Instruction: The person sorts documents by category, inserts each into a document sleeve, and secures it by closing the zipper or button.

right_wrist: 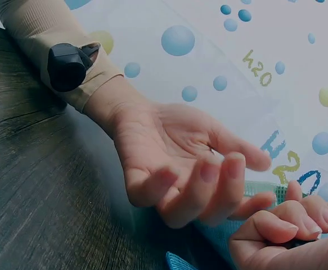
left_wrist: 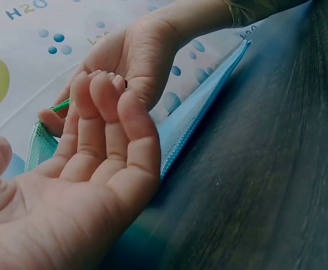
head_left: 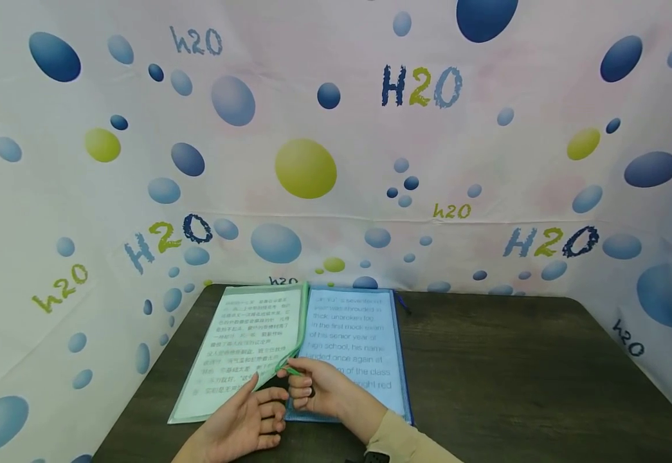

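Note:
A pale green mesh document pouch (head_left: 237, 344) with a printed sheet inside lies on the left, its near right corner raised. Between thumb and forefinger, my right hand (head_left: 324, 389) pinches the green cord (head_left: 293, 371) at that corner; its other fingers are curled, with a small dark bit (head_left: 312, 391) showing among them. My left hand (head_left: 243, 421) is beside the pouch's near edge, palm turned inward and fingers loosely bent, holding nothing. Its fingertips come close to the right hand's fingers. In the left wrist view, green mesh (left_wrist: 42, 145) shows beneath the pinching fingers.
A blue mesh pouch (head_left: 353, 341) with a printed English sheet lies to the right, partly under my right hand. Its dark blue cord (head_left: 402, 302) trails at the far corner. The dark wooden table (head_left: 515, 373) meets a bubble-printed backdrop (head_left: 359, 128) behind and at both sides.

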`<state>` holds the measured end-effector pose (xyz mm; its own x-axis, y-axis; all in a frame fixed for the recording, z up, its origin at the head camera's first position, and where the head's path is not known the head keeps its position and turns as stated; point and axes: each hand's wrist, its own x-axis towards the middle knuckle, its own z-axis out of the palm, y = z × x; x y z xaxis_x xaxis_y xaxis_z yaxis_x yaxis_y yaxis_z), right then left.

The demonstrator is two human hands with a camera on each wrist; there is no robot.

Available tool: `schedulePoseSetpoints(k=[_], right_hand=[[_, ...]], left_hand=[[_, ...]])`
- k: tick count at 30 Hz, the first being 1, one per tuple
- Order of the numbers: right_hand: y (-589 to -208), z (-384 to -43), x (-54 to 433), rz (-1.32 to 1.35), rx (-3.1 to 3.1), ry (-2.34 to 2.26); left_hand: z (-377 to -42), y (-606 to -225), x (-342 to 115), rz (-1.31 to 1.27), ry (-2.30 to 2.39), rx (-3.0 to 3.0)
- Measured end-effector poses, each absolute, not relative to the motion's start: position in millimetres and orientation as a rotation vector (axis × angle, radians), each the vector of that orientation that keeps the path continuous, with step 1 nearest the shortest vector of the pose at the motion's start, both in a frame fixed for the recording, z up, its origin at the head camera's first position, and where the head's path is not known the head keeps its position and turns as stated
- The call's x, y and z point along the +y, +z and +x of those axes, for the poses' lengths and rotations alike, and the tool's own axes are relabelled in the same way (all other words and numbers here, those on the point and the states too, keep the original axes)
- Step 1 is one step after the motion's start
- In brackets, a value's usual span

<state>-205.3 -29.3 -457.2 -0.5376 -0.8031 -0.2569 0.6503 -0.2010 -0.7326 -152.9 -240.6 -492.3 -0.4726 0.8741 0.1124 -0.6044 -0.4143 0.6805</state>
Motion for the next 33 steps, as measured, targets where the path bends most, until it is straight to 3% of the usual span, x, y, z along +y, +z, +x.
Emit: schedulePoseSetpoints(k=[12, 33], right_hand=[[-460.8, -198.2, -30.0, -0.024, 0.739, -1.917], [-448.8, -172.0, -34.8, 0.294, 0.488, -2.108]], left_hand=[[-154.7, -493.2, -249.7, 0.319, 2.115, 0.573], [-155.2, -496.2, -257.0, 0.285, 2.113, 0.519]])
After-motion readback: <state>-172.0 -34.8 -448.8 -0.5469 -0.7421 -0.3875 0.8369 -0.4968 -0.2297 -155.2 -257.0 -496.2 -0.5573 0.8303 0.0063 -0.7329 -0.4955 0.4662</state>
